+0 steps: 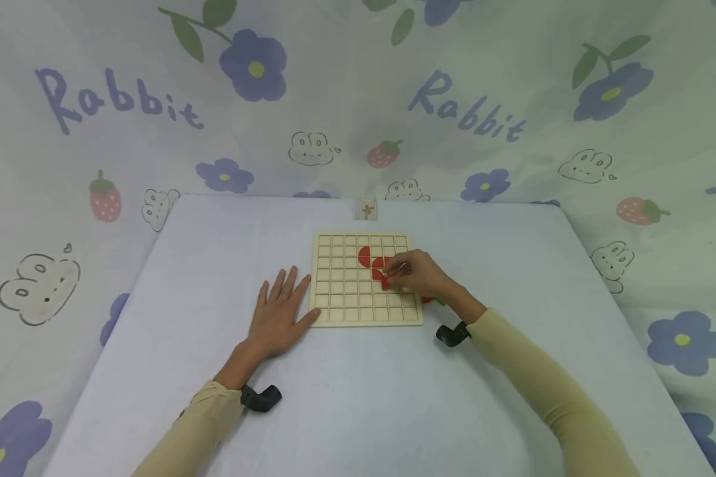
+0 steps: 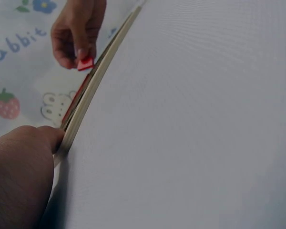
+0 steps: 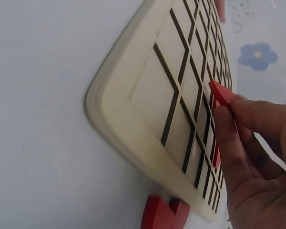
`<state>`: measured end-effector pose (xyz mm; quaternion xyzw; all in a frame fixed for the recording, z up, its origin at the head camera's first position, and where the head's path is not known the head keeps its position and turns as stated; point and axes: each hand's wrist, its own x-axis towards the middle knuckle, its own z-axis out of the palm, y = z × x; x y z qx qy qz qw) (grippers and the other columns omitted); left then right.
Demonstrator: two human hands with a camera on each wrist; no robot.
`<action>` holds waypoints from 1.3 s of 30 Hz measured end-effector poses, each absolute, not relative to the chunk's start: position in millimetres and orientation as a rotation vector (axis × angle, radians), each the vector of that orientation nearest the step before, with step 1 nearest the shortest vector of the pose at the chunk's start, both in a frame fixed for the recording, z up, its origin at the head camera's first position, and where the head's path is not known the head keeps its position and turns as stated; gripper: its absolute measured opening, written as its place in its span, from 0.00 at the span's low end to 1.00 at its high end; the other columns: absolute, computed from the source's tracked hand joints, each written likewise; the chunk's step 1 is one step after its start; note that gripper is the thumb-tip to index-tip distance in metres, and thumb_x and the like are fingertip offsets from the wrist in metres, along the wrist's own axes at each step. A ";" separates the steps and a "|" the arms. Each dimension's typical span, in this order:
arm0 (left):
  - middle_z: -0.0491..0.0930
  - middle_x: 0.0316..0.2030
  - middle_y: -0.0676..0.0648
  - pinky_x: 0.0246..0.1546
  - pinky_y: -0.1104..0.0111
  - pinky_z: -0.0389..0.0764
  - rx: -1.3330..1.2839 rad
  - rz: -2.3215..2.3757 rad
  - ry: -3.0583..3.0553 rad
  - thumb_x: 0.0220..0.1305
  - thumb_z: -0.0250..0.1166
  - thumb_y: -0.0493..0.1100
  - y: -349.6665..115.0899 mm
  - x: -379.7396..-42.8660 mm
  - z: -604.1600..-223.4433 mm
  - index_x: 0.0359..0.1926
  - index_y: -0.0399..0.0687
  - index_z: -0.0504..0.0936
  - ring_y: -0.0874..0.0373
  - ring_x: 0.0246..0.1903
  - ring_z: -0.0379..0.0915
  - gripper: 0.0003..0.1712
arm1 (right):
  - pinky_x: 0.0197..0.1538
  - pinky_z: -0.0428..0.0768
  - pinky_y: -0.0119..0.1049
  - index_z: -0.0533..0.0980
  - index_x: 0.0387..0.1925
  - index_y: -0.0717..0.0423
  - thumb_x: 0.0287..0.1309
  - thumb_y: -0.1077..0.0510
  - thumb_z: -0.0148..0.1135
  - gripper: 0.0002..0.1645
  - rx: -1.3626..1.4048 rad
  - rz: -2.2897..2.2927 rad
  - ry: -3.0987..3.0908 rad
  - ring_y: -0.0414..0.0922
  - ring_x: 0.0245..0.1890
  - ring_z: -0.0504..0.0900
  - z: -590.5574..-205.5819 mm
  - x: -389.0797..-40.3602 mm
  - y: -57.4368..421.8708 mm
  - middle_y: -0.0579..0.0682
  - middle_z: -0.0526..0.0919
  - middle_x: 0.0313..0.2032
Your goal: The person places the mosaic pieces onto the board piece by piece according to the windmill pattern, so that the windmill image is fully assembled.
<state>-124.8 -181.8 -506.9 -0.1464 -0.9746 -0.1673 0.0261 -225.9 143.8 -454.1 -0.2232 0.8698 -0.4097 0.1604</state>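
A pale wooden grid board (image 1: pixel 346 299) lies on the white table, with several red pieces (image 1: pixel 364 256) set in its squares right of the middle. Over that part of the board my right hand (image 1: pixel 420 273) pinches a small red piece (image 3: pixel 221 93) between thumb and fingertips, tilted above the grid. The same held piece (image 2: pixel 86 63) shows in the left wrist view. My left hand (image 1: pixel 277 318) lies flat with spread fingers at the board's left edge, its thumb touching the near left corner. My right fingers partly hide the pieces below them.
More red pieces (image 3: pixel 158 213) and a green piece (image 1: pixel 439 301) lie beside the board's right edge, partly under my right wrist. A small patterned square (image 1: pixel 366 210) sits at the table's far edge. Behind the table hangs a printed cloth (image 1: pixel 346 79).
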 end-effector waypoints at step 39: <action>0.44 0.76 0.39 0.69 0.43 0.34 -0.445 -0.505 -2.995 0.69 0.47 0.68 -180.5 -126.2 -508.7 0.77 0.48 0.54 0.42 0.75 0.32 0.45 | 0.48 0.72 0.40 0.87 0.34 0.51 0.52 0.58 0.76 0.06 -1.097 -0.895 2.740 0.41 0.40 0.76 -466.0 -219.5 130.7 0.40 0.84 0.35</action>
